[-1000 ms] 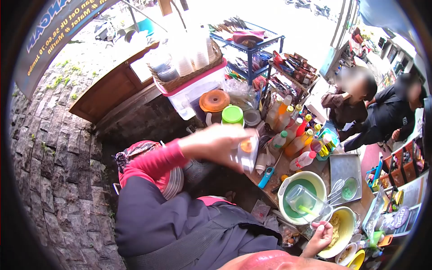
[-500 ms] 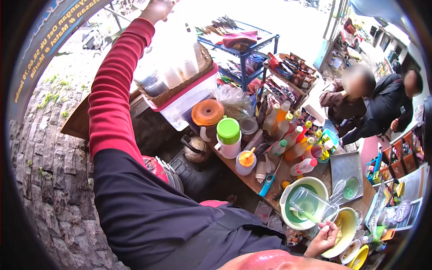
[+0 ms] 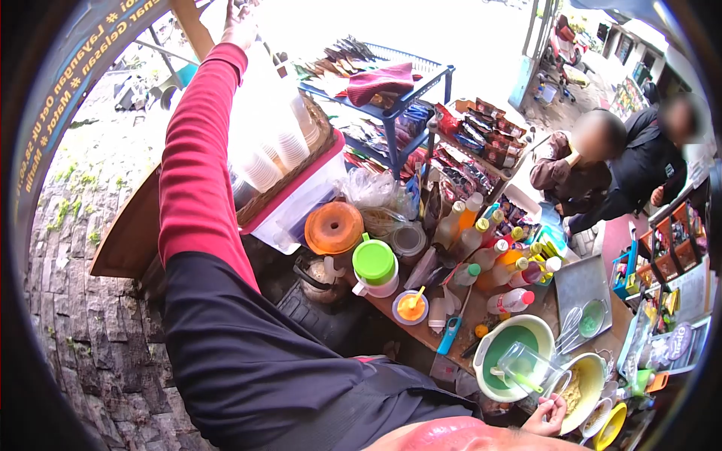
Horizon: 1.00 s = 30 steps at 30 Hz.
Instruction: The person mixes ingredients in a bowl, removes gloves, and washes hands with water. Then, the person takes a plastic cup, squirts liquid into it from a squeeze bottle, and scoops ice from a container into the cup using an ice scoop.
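At the upper left, my left hand is at the end of an outstretched red sleeve. Its fingers look curled at the frame's top edge, and glare hides what they hold. Low on the right, my right hand has bent, closed fingers. It is beside the rim of a clear plastic pitcher, and I cannot make out what is in its fingers. The pitcher leans in a pale basin with a green inside, with a light green spoon-like piece in it. A bowl of yellowish batter adjoins the hand.
Several bottles, a green-lidded jug and an orange-lidded container crowd the table. Stacked cups stand in a basket by a blue rack. A whisk lies near a metal tray. Two people are beyond.
The view has shifted, and a wooden post now shows at the top left. My left hand appears further left in the frame. My right hand sits slightly lower, by the pitcher's rim.
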Available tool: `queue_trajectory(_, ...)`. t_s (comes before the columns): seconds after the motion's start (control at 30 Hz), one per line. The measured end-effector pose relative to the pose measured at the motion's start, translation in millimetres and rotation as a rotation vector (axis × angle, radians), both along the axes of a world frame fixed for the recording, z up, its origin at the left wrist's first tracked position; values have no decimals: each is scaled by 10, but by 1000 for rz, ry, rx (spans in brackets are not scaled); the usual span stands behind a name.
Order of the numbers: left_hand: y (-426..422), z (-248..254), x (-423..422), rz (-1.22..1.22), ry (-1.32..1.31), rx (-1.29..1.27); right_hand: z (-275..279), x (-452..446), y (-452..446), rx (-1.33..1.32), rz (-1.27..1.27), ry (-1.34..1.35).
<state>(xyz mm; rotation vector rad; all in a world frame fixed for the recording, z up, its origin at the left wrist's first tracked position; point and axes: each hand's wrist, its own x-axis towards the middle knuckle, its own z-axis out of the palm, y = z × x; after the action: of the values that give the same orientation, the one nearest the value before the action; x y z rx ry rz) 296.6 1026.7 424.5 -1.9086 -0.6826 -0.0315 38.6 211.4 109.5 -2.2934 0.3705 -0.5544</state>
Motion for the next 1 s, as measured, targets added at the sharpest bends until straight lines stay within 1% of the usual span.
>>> queue_trajectory(0.07,-197,-50,-28,31,115,-56,51,23,60,-25,-7,11)
queue_trajectory(0.2,501,-302,234,-58,84,18,264,89,278,-95,-27,71)
queue_trajectory(0.33,345,-350,99,-65,105,-8,225,146,307,-104,3,48)
queue_trajectory(0.4,321,-347,52,-161,53,-175,174,178,303,-21,22,8)
queue_trajectory(0.43,317,-342,41,-158,49,-166,163,188,304,-12,25,4)
queue_trajectory(0.5,277,-325,60,-126,-85,-612,155,199,311,-66,58,26)
queue_trajectory(0.53,249,-325,62,-132,-90,-602,131,201,315,-56,55,19)
queue_trajectory(0.6,146,-396,-12,-168,105,-278,104,205,311,-27,58,-30)
queue_trajectory(0.63,-332,-216,-143,-150,184,-266,129,205,317,-40,47,-16)
queue_trajectory(0.67,-267,-213,-125,-147,184,-265,123,204,296,-39,51,-16)
queue_trajectory(0.77,171,-243,6,-62,-177,-579,51,211,252,-41,44,4)
queue_trajectory(0.8,280,-304,7,-57,-175,-573,27,224,257,-37,49,-20)
queue_trajectory(0.87,319,-376,-37,-146,-337,-614,8,242,266,-31,55,-43)
queue_trajectory(0.9,338,-379,-37,-144,-337,-611,7,255,267,-14,67,-28)
queue_trajectory(0.97,93,-323,-148,-116,-424,-728,-4,276,262,4,86,-11)
queue_trajectory(1.0,497,-436,-30,-104,-466,-747,-11,285,258,0,85,-11)
